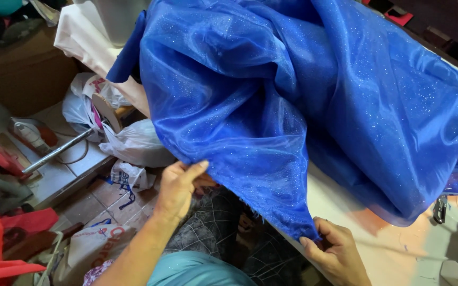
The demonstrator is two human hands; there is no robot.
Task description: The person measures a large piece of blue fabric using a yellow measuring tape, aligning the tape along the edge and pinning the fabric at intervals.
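A big sheet of glittery blue fabric (314, 100) is heaped over the pale table (393, 249) and spills off its near left edge. The left hand (178, 188) has its fingers closed on the hanging edge, thumb on top, while the right hand (335, 251) pinches the lowest corner against the table's near edge, so the hem is held taut between them. Plastic bags (133, 143) and clutter cover the floor to the left

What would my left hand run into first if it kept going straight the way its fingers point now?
The left hand points up and to the right, its fingertips already at the edge of the glittery blue fabric. Going on, it would likely push straight into that fabric; what lies beneath is hidden.
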